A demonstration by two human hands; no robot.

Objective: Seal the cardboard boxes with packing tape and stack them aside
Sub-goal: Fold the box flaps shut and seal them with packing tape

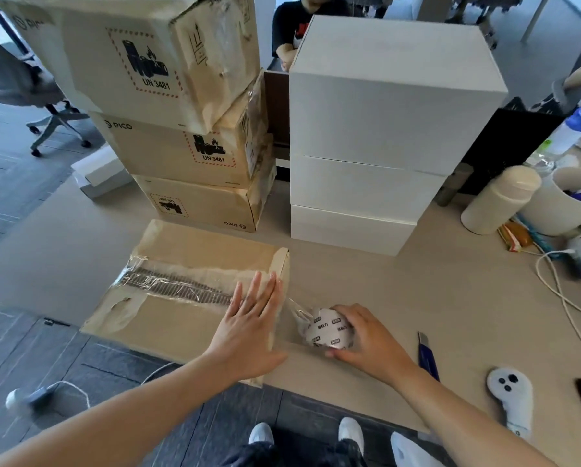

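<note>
tan box (167, 318), white boxes (376, 129), blue knife (429, 357)

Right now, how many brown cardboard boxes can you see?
4. Three stand stacked at back left: top box, middle box, bottom box. The fourth box lies in front, under the left hand. More may hide behind.

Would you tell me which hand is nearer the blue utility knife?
Right. The right hand, gripping the tape roll, sits just left of the utility knife; the left hand rests flat on the cardboard box, farther left.
</note>
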